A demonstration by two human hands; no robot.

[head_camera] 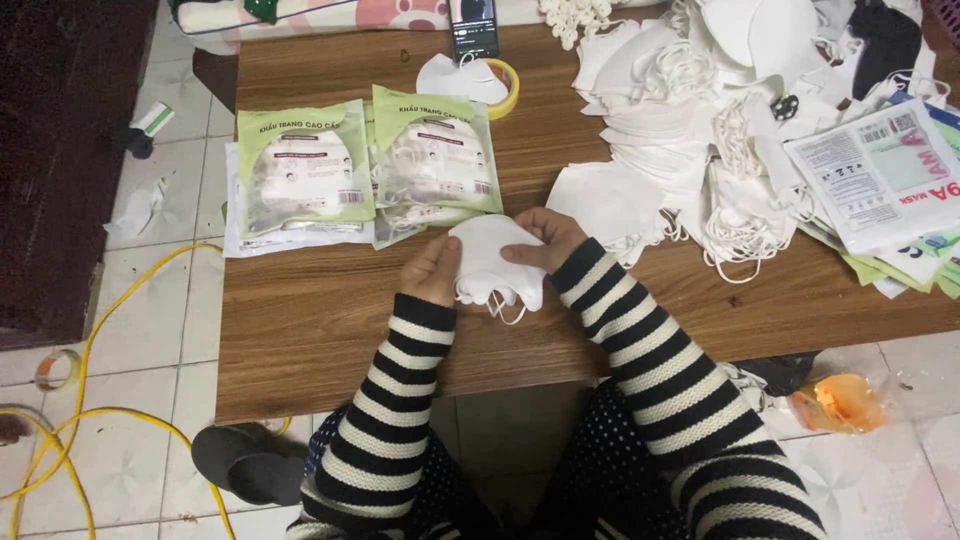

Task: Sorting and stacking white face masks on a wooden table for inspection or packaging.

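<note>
Both hands meet over the near middle of the brown wood-grain desk (pixel 330 330), and each grip is closed on the same small stack of white folded fabric face masks (pixel 492 262). The left hand (pixel 433 270) clasps the stack's left edge, fingers curled around it, while the right hand (pixel 545 238) pinches its upper right side, thumb lying across the top. Thin white ear loops hang from the stack just below the two grips. Both wrists wear black-and-white striped knit sleeves.

Just beyond the left grip lie flat clear plastic packets with green printed tops (pixel 305 165), each showing white masks inside; they overlap in a short row, near but apart from the hands. Farther off past them, a roll of yellow tape (pixel 510 85) sits beside a dark phone (pixel 473 27) at the far edge of the desk.

To the right of the right grip spreads a large loose heap of white masks with tangled elastic loops (pixel 700 120), its nearest piece just beside the right hand. Well beyond that heap, toward the right edge, lies a pile of empty printed wrappers in white and green (pixel 880 180).

On the tiled floor, left of the left grip, a yellow cable (pixel 90 350) curls, and a dark slipper (pixel 245 460) rests near the person's knee.
</note>
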